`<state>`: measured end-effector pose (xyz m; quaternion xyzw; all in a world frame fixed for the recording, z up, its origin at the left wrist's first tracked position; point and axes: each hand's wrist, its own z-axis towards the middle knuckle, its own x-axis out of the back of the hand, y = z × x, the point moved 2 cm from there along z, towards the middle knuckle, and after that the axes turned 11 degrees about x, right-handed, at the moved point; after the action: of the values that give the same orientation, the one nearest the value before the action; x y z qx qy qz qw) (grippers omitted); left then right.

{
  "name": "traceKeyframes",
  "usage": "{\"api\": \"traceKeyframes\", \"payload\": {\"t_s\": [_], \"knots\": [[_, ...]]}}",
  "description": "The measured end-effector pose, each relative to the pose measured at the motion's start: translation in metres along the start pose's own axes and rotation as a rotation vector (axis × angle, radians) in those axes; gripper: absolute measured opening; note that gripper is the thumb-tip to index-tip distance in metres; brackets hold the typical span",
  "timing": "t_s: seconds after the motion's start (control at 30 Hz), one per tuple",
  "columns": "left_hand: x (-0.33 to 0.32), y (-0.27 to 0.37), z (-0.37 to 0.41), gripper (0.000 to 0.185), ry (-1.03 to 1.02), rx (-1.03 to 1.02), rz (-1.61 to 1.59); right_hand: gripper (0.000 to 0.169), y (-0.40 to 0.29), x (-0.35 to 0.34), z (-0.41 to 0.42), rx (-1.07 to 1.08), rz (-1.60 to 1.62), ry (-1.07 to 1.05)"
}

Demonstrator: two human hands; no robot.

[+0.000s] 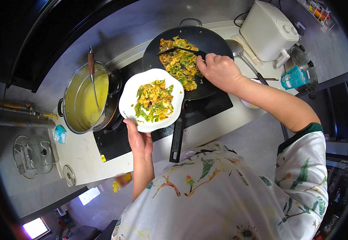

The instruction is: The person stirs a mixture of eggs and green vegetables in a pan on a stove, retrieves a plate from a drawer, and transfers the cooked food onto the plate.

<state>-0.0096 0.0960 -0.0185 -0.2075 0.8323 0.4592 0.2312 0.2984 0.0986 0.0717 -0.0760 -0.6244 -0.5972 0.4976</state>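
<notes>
My left hand (138,138) grips the near rim of a white scalloped plate (129,87), held up beside the wok. Scrambled egg with green peppers (155,100) lies on the plate. Closed around the dark handle of a spatula (189,50) is my right hand (222,72), over the right part of the black wok (213,39). The spatula's metal head rests at the upper left of a larger heap of egg and peppers (183,67) in the wok. The plate hides the wok's lower left rim.
A steel pot (67,99) of yellow liquid holds a wooden-handled ladle (91,66) at left. The wok's long handle (177,141) juts over the counter's front edge. At right are a skimmer (237,48), a white appliance (266,30), a lidded pot (301,57) and a teal packet (293,78).
</notes>
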Motion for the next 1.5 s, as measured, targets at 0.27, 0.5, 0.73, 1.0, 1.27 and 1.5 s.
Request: {"api": "traceKeyframes", "payload": {"t_s": [0.27, 0.5, 0.73, 1.0, 1.27, 1.5], "knots": [[0.003, -0.001, -0.003, 0.066, -0.021, -0.005, -0.015, 0.035, 0.066, -0.012, -0.028, -0.393, 0.595, -0.16], [0.003, 0.001, -0.007, 0.062, -0.03, -0.024, -0.03, 0.023, 0.124, 0.017, -0.05, -0.424, 0.448, -0.357], [-0.003, 0.002, -0.006, 0.061, -0.062, -0.018, -0.02, 0.025, 0.124, -0.065, -0.066, -0.474, 1.014, -0.567], [-0.002, 0.005, -0.001, 0.064, -0.04, -0.036, 0.015, 0.019, 0.03, -0.063, -0.036, -0.756, 1.737, -0.525], [-0.001, 0.006, 0.0, 0.066, -0.038, -0.032, 0.052, 0.021, 0.039, -0.047, -0.06, -0.891, 1.749, -0.509], [-0.004, 0.006, -0.003, 0.067, -0.008, -0.024, 0.047, 0.022, 0.096, -0.006, -0.061, -0.331, 0.71, -0.248]]}}
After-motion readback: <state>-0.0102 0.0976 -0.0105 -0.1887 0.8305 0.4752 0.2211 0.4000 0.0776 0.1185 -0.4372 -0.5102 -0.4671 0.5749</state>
